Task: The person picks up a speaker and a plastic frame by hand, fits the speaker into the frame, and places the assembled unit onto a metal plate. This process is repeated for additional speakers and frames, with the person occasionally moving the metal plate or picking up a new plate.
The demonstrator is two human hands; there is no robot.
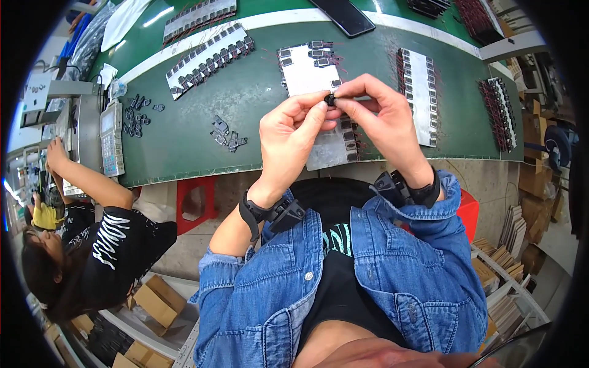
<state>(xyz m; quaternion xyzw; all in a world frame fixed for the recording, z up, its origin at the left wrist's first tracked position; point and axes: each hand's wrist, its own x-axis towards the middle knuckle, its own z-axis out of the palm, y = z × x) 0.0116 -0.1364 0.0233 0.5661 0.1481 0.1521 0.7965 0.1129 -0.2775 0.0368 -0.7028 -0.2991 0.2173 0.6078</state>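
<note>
My left hand (287,132) and my right hand (385,115) meet over the near part of the green table. Between the fingertips of both is a small black part (330,99), pinched from either side; its details are too small to make out. Under my hands lies a white board (302,70) with small black parts and thin red wires along its edges, partly hidden by my fingers. Left of my left hand is a small pile of loose black parts (228,136). A second loose group (135,118) lies farther left.
More boards lined with wired black parts lie at the far left (208,58) and right (421,98) on the green table (264,80). A black phone (346,17) rests at the back. At left, a co-worker (116,233) sits by a keypad machine (111,141) and red stool (196,199).
</note>
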